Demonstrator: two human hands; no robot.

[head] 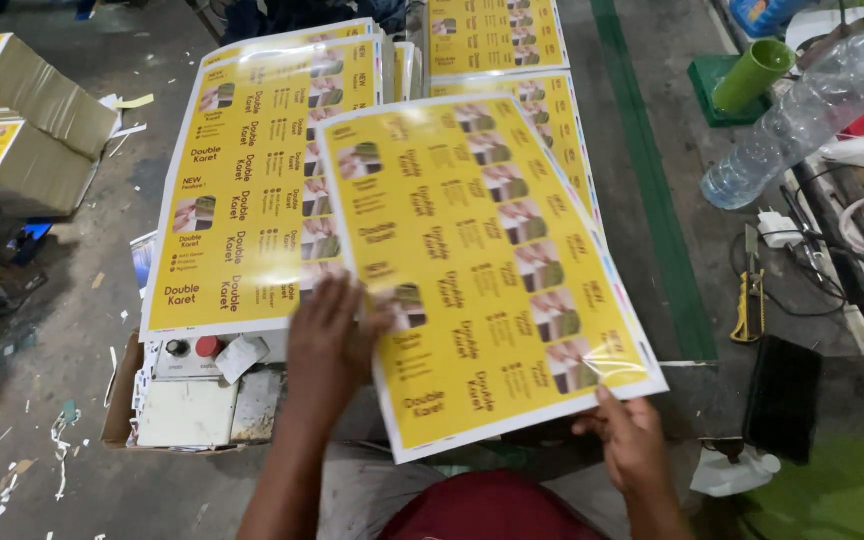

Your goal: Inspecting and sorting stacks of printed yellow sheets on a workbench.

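Note:
A glossy yellow printed sheet [482,260] with rows of small photos and text is held up in front of me. My left hand [330,335] lies flat on its lower left part, fingers spread. My right hand [628,432] pinches its lower right corner. Behind it, to the left, a stack of the same yellow sheets [252,190] lies flat. More yellow sheets [492,35] lie further back.
Two bundles of yellow-topped paper [22,120] stand at the far left. A control box with a red button [202,385] sits below the stack. At right are a clear plastic bottle [802,115], a green cup [752,72], a yellow utility knife [748,300], cables and a black phone [782,395].

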